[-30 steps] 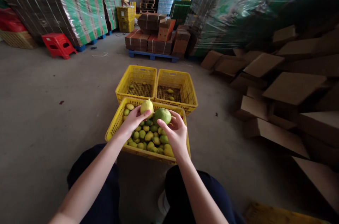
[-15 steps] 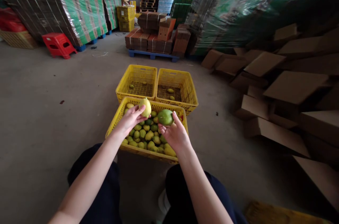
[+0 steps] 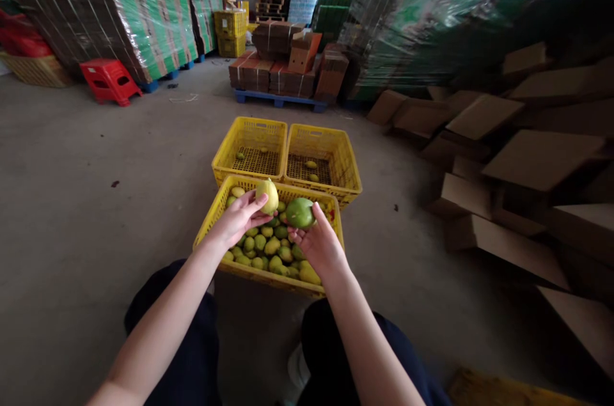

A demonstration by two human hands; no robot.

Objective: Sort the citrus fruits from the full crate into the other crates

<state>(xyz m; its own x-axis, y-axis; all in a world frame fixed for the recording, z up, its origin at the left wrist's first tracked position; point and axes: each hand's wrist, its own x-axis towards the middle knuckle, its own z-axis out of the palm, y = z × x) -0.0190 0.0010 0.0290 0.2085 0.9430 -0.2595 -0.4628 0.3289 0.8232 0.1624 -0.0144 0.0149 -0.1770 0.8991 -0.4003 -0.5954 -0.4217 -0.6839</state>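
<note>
My left hand (image 3: 244,217) grips a pale yellow lemon (image 3: 267,196) between thumb and fingers, its tip pointing up. In my right hand (image 3: 316,236) lies a green lemon (image 3: 300,213), held with the thumb on its right side and fingers beneath. Both fruits are above a yellow plastic crate (image 3: 207,222), side by side and a little apart. Many yellow and green lemons (image 3: 272,246) fill this crate. Part of the fruit in it is hidden behind my hands.
Two more yellow crates, a left one (image 3: 218,160) and a right one (image 3: 354,166), stand just beyond, each with a few lemons at the bottom. Cardboard boxes (image 3: 508,240) are heaped at right. A red stool (image 3: 109,81) and a blue pallet (image 3: 281,100) with flattened cartons are farther off.
The view has shifted slightly, so the scene sits a little farther right. Both hands keep hold of their lemons, almost unmoved over the crate.
</note>
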